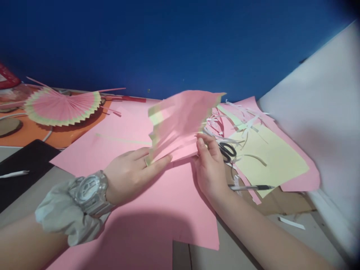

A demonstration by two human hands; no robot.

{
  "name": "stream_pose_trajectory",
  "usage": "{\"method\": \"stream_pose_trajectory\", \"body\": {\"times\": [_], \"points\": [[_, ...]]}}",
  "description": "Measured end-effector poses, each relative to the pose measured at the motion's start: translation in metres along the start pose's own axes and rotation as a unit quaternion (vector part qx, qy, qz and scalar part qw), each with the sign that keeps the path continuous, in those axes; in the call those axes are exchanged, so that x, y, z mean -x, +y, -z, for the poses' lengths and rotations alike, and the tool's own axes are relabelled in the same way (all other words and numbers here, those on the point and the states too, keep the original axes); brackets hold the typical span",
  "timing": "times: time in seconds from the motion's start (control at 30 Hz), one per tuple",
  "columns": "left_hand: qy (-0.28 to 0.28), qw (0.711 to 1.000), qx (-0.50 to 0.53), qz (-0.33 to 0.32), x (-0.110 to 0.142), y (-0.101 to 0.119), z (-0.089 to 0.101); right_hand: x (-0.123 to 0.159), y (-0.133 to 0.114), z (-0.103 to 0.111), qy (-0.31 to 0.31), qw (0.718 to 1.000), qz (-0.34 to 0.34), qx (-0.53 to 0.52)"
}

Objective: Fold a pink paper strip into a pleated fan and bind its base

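Note:
A pink sheet of paper with yellow-green borders stands raised and curved between my hands, creased with pleats along its lower part. My left hand grips its lower left edge, thumb on the near side; a clear watch and a pale green scrunchie are on that wrist. At the lower right edge, my right hand pinches the paper between thumb and fingers. Beneath both hands lie large pink sheets. Black-handled scissors rest just right of my right hand, their blades hidden.
A pleated pink and yellow-green paper fan sits at left on an orange surface. At right are paper scraps, a yellow sheet and a pen. A blue wall stands behind, a white panel at right.

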State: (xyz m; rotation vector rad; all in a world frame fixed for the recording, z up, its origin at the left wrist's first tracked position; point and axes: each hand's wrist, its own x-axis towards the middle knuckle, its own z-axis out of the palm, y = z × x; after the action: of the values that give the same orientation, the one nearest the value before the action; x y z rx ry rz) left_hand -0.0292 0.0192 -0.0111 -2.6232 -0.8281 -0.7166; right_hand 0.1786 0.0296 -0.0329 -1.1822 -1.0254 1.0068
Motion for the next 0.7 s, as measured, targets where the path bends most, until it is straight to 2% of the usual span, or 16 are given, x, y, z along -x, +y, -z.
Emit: {"method": "stream_pose_trajectory", "body": {"times": [0.13, 0.27, 0.37, 0.57, 0.7], "points": [[-0.014, 0.999, -0.025, -0.016, -0.0026, 0.0017, -0.0004, 0.0002, -0.002, -0.0021, -0.031, 0.997, -0.044, -0.057], [-0.021, 0.999, -0.035, -0.002, -0.0024, 0.0043, -0.0041, 0.0009, -0.0029, -0.0026, -0.075, 0.995, -0.063, -0.027], [-0.011, 0.999, -0.037, 0.01, -0.0014, 0.0055, -0.007, 0.0024, -0.0041, -0.0032, -0.046, 0.997, -0.06, -0.006], [-0.049, 0.999, -0.009, -0.011, -0.0039, 0.004, -0.0045, 0.0036, -0.01, -0.0088, -0.002, 0.996, -0.058, -0.061], [-0.038, 0.999, -0.013, -0.009, -0.0046, 0.0041, -0.002, 0.0016, -0.009, -0.0079, 0.031, 0.994, -0.068, -0.078]]}}
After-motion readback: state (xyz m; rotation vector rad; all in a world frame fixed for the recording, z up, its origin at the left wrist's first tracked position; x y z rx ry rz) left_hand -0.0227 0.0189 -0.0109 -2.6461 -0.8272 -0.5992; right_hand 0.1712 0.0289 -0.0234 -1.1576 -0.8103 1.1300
